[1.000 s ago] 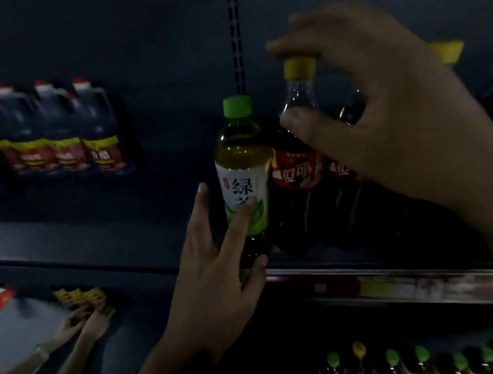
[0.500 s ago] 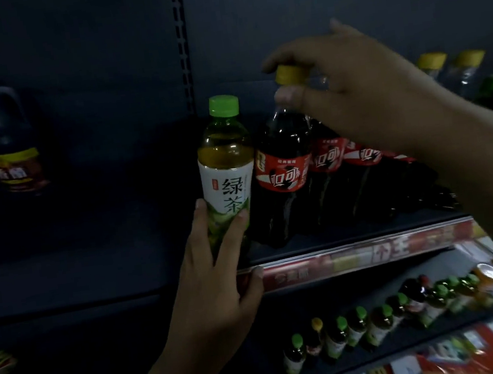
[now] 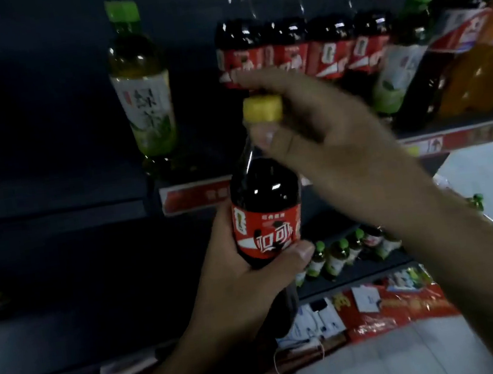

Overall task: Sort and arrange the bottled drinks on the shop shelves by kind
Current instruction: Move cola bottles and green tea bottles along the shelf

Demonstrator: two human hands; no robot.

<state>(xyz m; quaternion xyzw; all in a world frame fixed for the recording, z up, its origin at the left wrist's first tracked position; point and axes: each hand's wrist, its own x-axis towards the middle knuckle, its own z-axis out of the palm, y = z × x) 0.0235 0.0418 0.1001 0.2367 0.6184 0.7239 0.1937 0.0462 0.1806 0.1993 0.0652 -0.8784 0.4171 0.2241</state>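
Head view puts the cola bottle (image 3: 266, 215) just below centre, off the shelf and held in the air in front of the shelf edge (image 3: 197, 197). The left hand (image 3: 244, 283) wraps its lower body, thumb across the red label; the right hand (image 3: 309, 126) pinches the neck just under the yellow cap (image 3: 262, 109), fingers closed on it.

At 12 o'clock the cola row (image 3: 303, 55) stands packed label to label, and at 10 o'clock a green tea bottle (image 3: 145, 106) stands alone. My judgement: setting the held bottle back against that tight row could nudge a neighbour over, and a pinch at the neck alone would let the heavy body swing if the left hand lets go early.

Motion blur smears most labels. The bottle's base is hidden behind the left palm. At 2 o'clock, an orange drink (image 3: 479, 71) and another green-capped bottle (image 3: 396, 75) are cut off or overlapped. Small bottles (image 3: 334, 256) on the lower shelf at 4 o'clock are too small to read.
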